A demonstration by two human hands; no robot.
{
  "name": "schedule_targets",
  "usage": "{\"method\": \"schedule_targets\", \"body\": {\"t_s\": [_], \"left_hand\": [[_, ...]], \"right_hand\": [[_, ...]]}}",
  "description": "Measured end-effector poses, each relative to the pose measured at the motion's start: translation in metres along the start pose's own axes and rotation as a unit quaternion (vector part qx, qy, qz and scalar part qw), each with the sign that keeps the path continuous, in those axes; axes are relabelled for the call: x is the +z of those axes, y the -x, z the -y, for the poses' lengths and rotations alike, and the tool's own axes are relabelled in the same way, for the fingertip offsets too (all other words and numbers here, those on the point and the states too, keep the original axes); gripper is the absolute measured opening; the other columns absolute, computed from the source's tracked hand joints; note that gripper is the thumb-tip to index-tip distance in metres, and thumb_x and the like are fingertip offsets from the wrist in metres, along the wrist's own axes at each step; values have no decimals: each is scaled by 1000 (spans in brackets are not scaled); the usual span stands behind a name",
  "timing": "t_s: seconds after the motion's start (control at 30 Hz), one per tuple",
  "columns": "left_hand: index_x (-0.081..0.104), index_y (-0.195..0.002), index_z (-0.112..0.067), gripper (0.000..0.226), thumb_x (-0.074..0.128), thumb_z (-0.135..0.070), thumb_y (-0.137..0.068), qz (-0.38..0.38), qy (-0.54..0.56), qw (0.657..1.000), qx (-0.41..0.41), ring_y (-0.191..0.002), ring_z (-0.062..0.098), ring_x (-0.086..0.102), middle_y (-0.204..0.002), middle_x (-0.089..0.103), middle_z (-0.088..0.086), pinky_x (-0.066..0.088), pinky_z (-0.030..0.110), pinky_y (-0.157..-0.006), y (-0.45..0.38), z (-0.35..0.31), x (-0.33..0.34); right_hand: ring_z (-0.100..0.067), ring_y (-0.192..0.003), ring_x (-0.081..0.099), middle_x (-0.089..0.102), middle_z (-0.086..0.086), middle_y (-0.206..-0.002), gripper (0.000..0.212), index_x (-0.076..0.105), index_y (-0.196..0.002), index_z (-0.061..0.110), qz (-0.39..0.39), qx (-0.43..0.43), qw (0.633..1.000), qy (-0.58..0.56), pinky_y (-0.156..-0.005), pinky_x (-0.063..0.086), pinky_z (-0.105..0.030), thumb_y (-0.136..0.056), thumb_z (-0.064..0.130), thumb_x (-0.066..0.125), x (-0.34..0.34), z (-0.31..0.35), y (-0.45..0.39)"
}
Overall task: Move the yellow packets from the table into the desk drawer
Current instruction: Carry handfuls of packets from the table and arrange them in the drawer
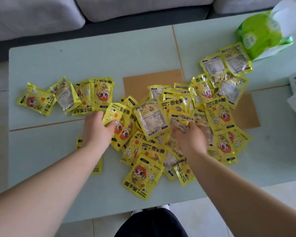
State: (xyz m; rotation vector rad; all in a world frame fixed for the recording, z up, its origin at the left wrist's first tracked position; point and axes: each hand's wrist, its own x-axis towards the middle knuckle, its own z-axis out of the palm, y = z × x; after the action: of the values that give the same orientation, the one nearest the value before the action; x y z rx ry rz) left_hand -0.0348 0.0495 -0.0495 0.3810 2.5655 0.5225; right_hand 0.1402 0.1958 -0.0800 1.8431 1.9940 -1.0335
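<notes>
- Dozens of yellow packets (150, 117) lie spread on the pale table (92, 53), thickest in the middle and to the right; most overlap, some face up, some back up.
- Small separate cluster of packets at the left (67, 95), and another up by the green bag (263, 38) at the far right corner.
- Left hand (97, 130) is curled on one packet (111, 115) at the pile's left edge, thumb on top and fingers under. Looks like a pinch to peel it off the heap.
- Right hand (190, 134) is bunched into the middle of the pile, fingers curled round a crumpled packet (182, 123). It's blurred, so I can't tell if it has one or several.
- Both hands working the pile at once reads as gathering a handful per side, to cut trips.
- One packet (97, 166) sits partly hidden under the left forearm, easy to miss.
- No drawer in view, so none of the visible packets are stowed; judging by the table, the task is early.
- Risk: the glossy packets may slide off each other if too many are grabbed.
</notes>
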Motion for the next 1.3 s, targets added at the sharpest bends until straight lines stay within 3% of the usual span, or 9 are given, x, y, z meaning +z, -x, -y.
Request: {"method": "schedule_targets", "body": {"t_s": [0.13,0.3,0.5,0.7,0.8,0.9,0.97,1.23,1.3], "left_hand": [[53,-122,-1,47,66,-29,-86,47,-82,991,90,-121,27,47,-137,45,12,38,34,-99,2,0,16],[55,-116,-1,46,68,-32,-84,14,-124,989,81,-116,32,49,-133,46,13,43,40,-92,6,7,27],[53,-101,-3,35,69,-29,-83,-8,-109,987,120,-98,32,53,-111,56,14,45,39,-73,9,8,22],[40,-124,-11,58,73,-28,-80,-17,36,998,45,-80,25,52,-98,53,2,43,35,-66,4,17,-2],[50,-114,-15,42,73,-28,-80,-6,72,997,22,-79,19,53,-99,57,-1,42,30,-65,-9,23,-20],[54,-90,-14,22,68,-30,-84,29,32,999,32,-67,18,51,-86,59,3,34,28,-54,-22,28,-33],[53,-91,-12,23,67,-29,-85,46,20,998,38,-61,12,45,-78,54,0,33,27,-52,-28,26,-36],[47,-129,-1,59,62,-39,-87,86,-3,996,39,-110,30,53,-130,54,16,44,39,-90,-38,23,-33],[51,-116,-1,55,63,-45,-85,79,40,996,29,-110,31,52,-116,59,13,43,42,-92,-36,21,-37]], "right_hand": [[-31,-117,45,45,-9,-128,53,52,-122,17,-16,6,999,32,-97,41,-44,-83,53,56,2,6,2],[-21,-75,55,42,-4,-124,44,45,-120,18,-24,-26,995,-92,-58,45,-32,-84,36,64,-2,2,5],[-14,-121,46,27,6,-154,84,13,-145,40,-60,-10,969,-239,-73,50,-31,-85,22,68,-37,9,11],[-17,-71,61,66,-2,-83,24,58,-83,22,54,-32,961,-269,-58,49,-28,-79,42,69,-40,39,16],[-12,-85,59,59,-3,-119,44,63,-102,13,82,-85,977,-177,-63,49,-25,-76,48,69,-15,54,16],[-19,-126,40,32,2,-146,38,63,-101,18,44,-146,984,-97,-97,43,-30,-77,48,69,13,61,17],[-21,-134,30,28,1,-148,40,63,-106,20,26,-160,986,-42,-92,36,-26,-79,49,67,23,62,20],[-17,-68,54,60,0,-84,28,51,-86,18,63,-110,989,-69,-52,39,-28,-83,43,63,26,65,12],[-13,-63,53,61,5,-80,25,55,-94,20,60,-90,980,-166,-49,41,-24,-83,40,65,13,63,15]]}}
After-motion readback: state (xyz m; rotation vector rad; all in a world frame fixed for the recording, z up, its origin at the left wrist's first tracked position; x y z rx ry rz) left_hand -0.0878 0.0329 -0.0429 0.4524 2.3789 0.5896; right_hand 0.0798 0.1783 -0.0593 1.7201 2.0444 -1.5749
